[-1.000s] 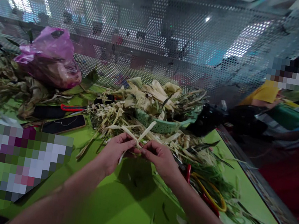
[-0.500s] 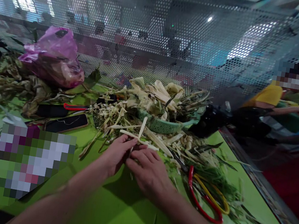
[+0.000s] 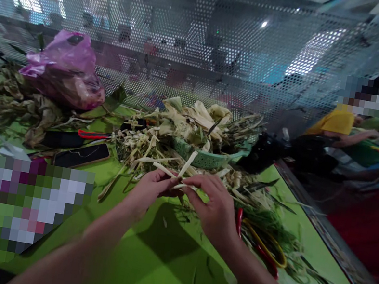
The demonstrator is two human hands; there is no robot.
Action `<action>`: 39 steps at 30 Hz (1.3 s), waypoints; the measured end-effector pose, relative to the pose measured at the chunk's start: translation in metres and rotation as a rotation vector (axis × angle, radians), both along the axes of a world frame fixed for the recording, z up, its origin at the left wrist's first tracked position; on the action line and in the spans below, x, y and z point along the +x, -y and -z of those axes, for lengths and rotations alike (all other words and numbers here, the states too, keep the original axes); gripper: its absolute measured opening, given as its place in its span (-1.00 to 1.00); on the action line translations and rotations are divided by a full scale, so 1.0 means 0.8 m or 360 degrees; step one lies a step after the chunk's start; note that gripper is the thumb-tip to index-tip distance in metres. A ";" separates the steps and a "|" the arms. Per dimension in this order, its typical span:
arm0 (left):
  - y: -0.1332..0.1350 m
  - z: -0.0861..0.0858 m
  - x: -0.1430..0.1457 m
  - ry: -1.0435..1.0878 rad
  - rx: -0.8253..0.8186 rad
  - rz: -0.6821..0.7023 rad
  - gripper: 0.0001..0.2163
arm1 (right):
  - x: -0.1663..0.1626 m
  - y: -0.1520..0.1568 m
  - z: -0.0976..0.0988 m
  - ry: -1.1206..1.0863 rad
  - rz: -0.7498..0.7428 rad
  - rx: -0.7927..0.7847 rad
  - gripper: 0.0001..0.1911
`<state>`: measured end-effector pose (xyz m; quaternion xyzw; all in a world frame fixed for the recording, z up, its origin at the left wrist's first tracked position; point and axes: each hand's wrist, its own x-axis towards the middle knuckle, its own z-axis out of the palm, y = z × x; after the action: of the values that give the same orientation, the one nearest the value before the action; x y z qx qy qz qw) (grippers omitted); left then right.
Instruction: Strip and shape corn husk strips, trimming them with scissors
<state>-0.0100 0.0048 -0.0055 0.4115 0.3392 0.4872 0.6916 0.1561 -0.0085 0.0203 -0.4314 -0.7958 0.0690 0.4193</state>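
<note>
My left hand (image 3: 149, 190) and my right hand (image 3: 214, 206) meet above the green table (image 3: 152, 272), each pinched on pale leaf strips (image 3: 178, 173) that cross one another between the fingertips. One strip sticks up and away, another points left. Just beyond the hands lies a heap of cut pale strips and husks (image 3: 144, 148). A green basket (image 3: 205, 157) full of leaves stands behind it.
Red and yellow handled scissors (image 3: 262, 250) lie right of my right hand. A dark phone (image 3: 81, 155) and red-handled tool (image 3: 93, 135) lie at left, with a pink plastic bag (image 3: 63, 68) behind. A perforated metal screen (image 3: 205, 52) closes the back. A person in yellow (image 3: 336, 121) sits at right.
Both hands have lifted off the table again with the crossed strips; my right hand has moved from over the left hand to the strips' right side.
</note>
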 end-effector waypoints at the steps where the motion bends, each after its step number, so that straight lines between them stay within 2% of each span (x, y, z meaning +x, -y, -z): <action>1: 0.000 0.000 0.000 0.0015 0.0005 0.0007 -0.78 | 0.002 -0.003 0.000 -0.0075 0.0021 -0.0093 -0.93; 7: 0.002 -0.005 0.003 0.0021 0.0078 0.0062 -0.75 | 0.006 -0.015 0.009 -0.0451 0.0017 -0.0683 -0.83; 10: 0.002 -0.007 0.004 -0.0061 0.0094 0.0017 -0.76 | 0.006 -0.015 0.013 -0.0627 -0.0065 -0.0851 -0.79; 12: 0.001 -0.006 0.003 -0.0133 0.0072 -0.0087 -0.79 | 0.005 -0.014 0.011 -0.0712 -0.0131 -0.0892 -0.74; 16: -0.002 -0.003 0.001 -0.0191 -0.0042 -0.0315 -0.84 | 0.005 -0.010 0.000 -0.0584 -0.0309 -0.0826 -0.79; 20: -0.003 -0.002 0.002 -0.0178 -0.0066 -0.0330 -0.89 | 0.007 -0.008 -0.005 -0.0208 -0.0450 -0.0516 -0.65; 22: -0.003 -0.002 0.002 -0.0174 -0.0061 -0.0309 -0.88 | 0.008 -0.008 -0.003 -0.0032 -0.0444 -0.0336 -0.62; 27: -0.002 0.003 0.001 -0.0137 -0.0106 -0.0278 -0.85 | 0.010 -0.012 0.006 0.0284 -0.0258 -0.0060 -0.74; 31: -0.002 0.006 0.001 -0.0141 -0.0094 -0.0245 -0.84 | 0.011 -0.012 0.008 0.0411 -0.0316 0.0175 -0.74; 34: -0.001 0.004 0.004 -0.0195 0.0033 -0.0124 -0.81 | 0.009 -0.010 0.005 0.0350 -0.0291 0.0187 -0.83; 37: 0.000 0.001 0.007 -0.0279 0.0199 0.0029 -0.82 | 0.007 -0.009 0.004 0.0129 -0.0190 0.0032 -0.91; 39: 0.002 0.001 0.009 -0.0371 0.0281 0.0041 -0.86 | 0.006 -0.010 0.007 -0.0018 -0.0104 -0.0109 -0.94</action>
<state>-0.0025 0.0032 -0.0060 0.5288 0.3677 0.4551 0.6148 0.1613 -0.0008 0.0149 -0.4188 -0.8043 0.1124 0.4062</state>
